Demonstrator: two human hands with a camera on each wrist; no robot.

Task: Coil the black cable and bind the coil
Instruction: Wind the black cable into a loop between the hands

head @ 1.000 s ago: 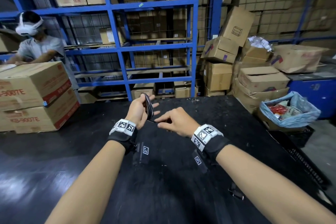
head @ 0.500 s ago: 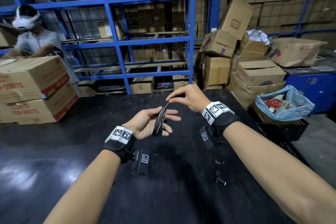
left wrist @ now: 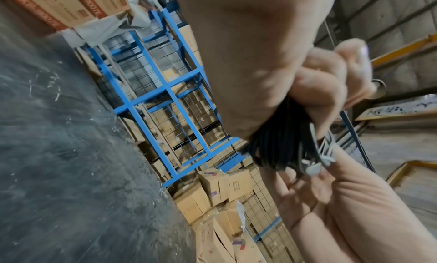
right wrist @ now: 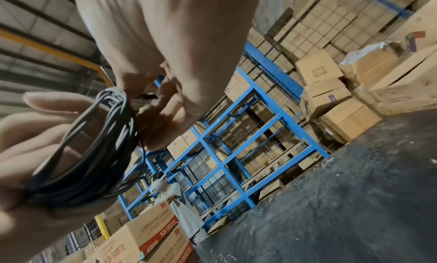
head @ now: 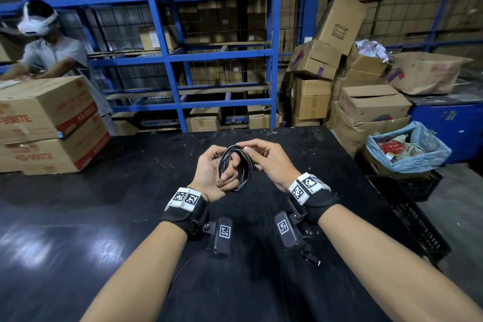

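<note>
The black cable (head: pixel 241 165) is wound into a small coil of several loops, held above the black table (head: pixel 104 217). My left hand (head: pixel 224 167) grips the coil's left side, with fingers reaching through the ring. My right hand (head: pixel 249 150) pinches the top of the coil between thumb and fingertips. In the left wrist view the bundled strands of the cable (left wrist: pixel 279 145) run out from under my left fingers (left wrist: pixel 319 84), with the right hand's palm just below. In the right wrist view the coil (right wrist: pixel 94 155) lies across my left palm while my right fingers (right wrist: pixel 156 117) hold its top edge.
Two stacked cardboard boxes (head: pixel 47 123) stand on the table's left side, and a person with a white headset (head: pixel 49 52) works behind them. Blue shelving (head: pixel 167 60) lines the back. Piled boxes (head: pixel 366 102), a blue-lined bin (head: pixel 407 149) and a black crate (head: pixel 418 188) flank the right edge.
My right hand rose with a strand of cable, then came down onto the coil's top. The coil has turned so that its ring faces me, and both hands hold it.
</note>
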